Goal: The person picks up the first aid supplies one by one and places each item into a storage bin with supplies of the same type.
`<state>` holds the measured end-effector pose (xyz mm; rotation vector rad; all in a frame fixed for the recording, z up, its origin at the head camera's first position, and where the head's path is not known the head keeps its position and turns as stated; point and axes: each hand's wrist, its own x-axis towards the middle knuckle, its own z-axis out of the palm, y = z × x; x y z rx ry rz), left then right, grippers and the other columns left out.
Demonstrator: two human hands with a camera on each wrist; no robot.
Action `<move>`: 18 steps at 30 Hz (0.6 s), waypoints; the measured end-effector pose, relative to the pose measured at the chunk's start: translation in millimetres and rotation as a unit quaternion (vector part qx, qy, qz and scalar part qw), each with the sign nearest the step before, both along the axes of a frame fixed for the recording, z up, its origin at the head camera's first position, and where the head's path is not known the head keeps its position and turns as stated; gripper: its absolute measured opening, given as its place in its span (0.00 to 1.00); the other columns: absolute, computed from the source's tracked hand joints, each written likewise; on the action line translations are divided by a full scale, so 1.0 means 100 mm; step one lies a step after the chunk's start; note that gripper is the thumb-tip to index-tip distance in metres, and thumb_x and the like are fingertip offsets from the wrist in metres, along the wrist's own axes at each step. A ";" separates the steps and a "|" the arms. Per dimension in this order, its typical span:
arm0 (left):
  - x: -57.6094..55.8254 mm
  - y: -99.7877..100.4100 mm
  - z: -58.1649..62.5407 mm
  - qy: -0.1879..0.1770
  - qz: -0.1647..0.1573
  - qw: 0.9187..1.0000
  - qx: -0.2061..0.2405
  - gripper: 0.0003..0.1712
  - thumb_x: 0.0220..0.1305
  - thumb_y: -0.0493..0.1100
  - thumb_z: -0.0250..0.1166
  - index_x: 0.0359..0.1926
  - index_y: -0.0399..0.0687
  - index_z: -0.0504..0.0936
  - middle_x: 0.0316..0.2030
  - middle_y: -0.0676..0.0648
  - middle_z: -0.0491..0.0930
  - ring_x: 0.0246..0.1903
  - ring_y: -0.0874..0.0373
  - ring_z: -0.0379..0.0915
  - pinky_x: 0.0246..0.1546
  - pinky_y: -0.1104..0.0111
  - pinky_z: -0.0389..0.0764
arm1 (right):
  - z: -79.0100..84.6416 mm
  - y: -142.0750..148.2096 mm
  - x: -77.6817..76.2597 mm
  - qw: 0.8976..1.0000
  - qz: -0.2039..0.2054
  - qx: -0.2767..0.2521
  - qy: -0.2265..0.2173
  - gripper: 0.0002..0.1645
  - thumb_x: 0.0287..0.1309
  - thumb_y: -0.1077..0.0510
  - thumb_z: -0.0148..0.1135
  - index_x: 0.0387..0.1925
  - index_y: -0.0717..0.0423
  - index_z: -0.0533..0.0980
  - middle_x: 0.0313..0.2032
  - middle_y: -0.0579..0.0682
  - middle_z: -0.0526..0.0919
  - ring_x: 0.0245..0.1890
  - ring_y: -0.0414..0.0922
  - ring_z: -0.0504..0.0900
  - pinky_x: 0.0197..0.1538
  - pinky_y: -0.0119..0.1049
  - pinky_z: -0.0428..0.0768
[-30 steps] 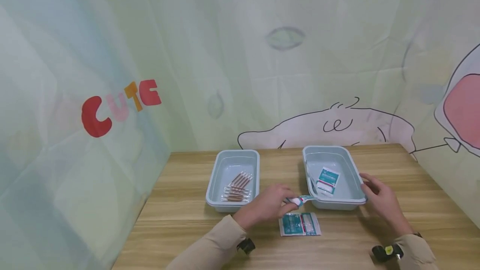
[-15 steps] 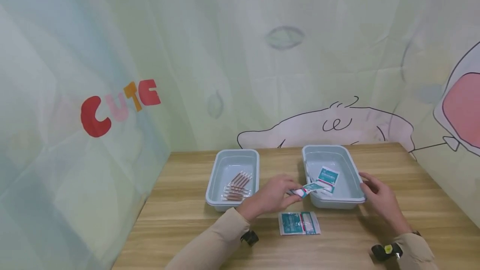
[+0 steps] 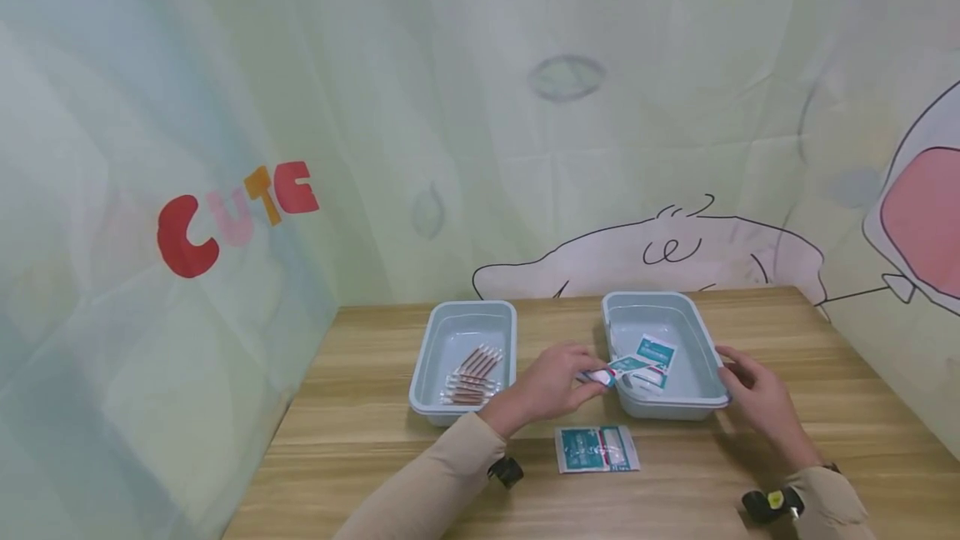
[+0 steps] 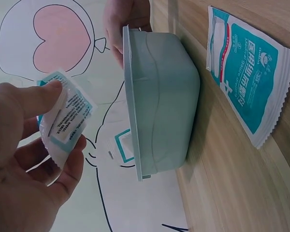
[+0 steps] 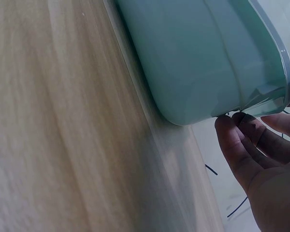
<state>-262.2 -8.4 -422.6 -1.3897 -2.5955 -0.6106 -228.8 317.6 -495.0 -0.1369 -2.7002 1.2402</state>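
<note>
My left hand (image 3: 551, 382) pinches a teal-and-white gauze packet (image 4: 67, 118) between thumb and fingers. It holds the packet tilted at the left rim of the right-hand pale blue plastic tray (image 3: 667, 410). At the far side of this tray, my right hand (image 3: 765, 398) grips the right rim, with fingertips against the outer wall in the right wrist view. Inside lies another teal-and-white packet (image 3: 657, 350), partly covered by the held one. A further gauze packet (image 3: 596, 449) lies flat on the table in front of the tray.
A second pale blue tray (image 3: 416, 400) stands to the left, holding several brown-filled swabs (image 3: 474, 375). Both trays sit on a wood-grain table (image 3: 360, 440). Behind them hangs a printed curtain (image 3: 450, 148) with cartoon drawings.
My left hand has moved slightly up and right, carrying the gauze packet from the tray's front corner over its left rim. The right hand stays at the tray's right rim.
</note>
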 end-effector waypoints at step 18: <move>-0.03 0.08 0.01 -0.004 0.026 1.000 -0.003 0.14 0.66 0.49 0.64 0.50 0.51 0.85 0.46 0.54 0.84 0.46 0.64 0.76 0.50 0.76 0.76 | -0.02 0.01 0.00 1.000 -0.001 -0.001 -0.001 0.33 0.74 0.46 0.42 0.69 0.63 0.62 0.62 0.74 0.68 0.59 0.69 0.70 0.58 0.64 0.73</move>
